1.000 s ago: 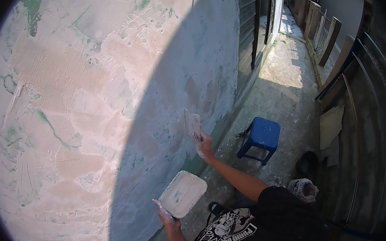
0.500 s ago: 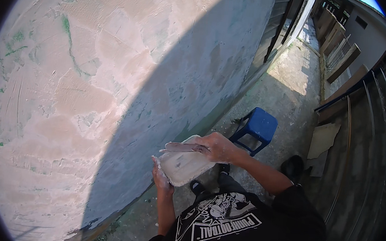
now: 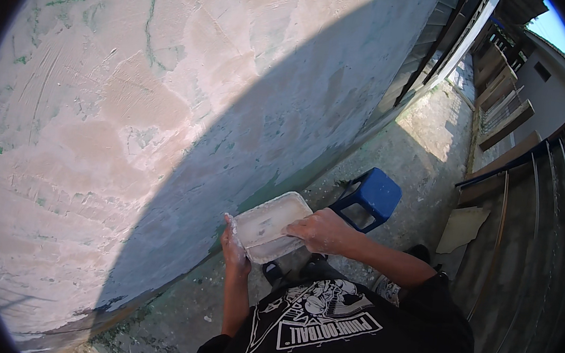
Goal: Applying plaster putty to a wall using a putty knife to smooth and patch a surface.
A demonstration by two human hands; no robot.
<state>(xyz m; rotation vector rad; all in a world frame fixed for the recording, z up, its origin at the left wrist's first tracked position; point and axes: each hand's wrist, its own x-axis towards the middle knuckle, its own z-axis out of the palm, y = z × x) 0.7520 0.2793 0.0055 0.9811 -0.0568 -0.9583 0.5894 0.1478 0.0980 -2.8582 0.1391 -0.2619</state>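
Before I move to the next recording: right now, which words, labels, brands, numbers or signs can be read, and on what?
Black shirt: pale block lettering in an outlined box, upside down in this view; legible, but I don't copy printed wording.
White container, partly hidden: dark marks, too small and blurred to read.
Tray, blue stool, wall: no lettering seen.

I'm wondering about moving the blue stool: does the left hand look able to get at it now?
Probably not: the left hand holds the tray, and the tray and right hand seem to lie between it and the blue stool.
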